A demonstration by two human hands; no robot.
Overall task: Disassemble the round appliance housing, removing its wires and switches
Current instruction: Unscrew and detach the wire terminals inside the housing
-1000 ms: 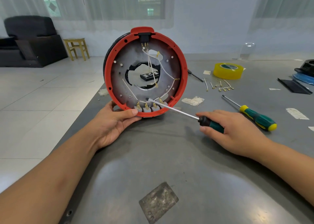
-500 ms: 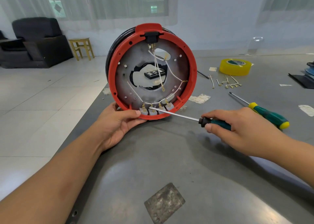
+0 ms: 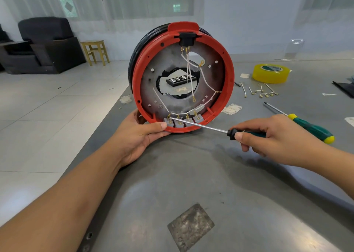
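Left hand (image 3: 137,137) at 10 o'clock, palm up, fingers curled around something, thumb on top, forearm running in from 7. Right hand (image 3: 268,135) at 2 o'clock, fingers wrapped round a handle, forearm from 4.

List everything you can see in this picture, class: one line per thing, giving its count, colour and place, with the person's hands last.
Round housing: one, red rim, grey inside, upright on edge at the table's left edge.
Switches: four, grey, in a row inside the housing's bottom rim.
Wires: several, white, strung across the housing's inside.
Held screwdriver: one, green and black handle, tip at the leftmost switch.
Spare screwdriver: one, green and yellow handle, lying right.
Tape roll: one, yellow, far right.
Loose wires: several, pale, by the tape.
Table: one, grey.
Armchair: one, black, far left.
Stool: one, yellow wood, beside the armchair.
Left hand: grips the housing's bottom rim.
Right hand: holds the screwdriver handle.
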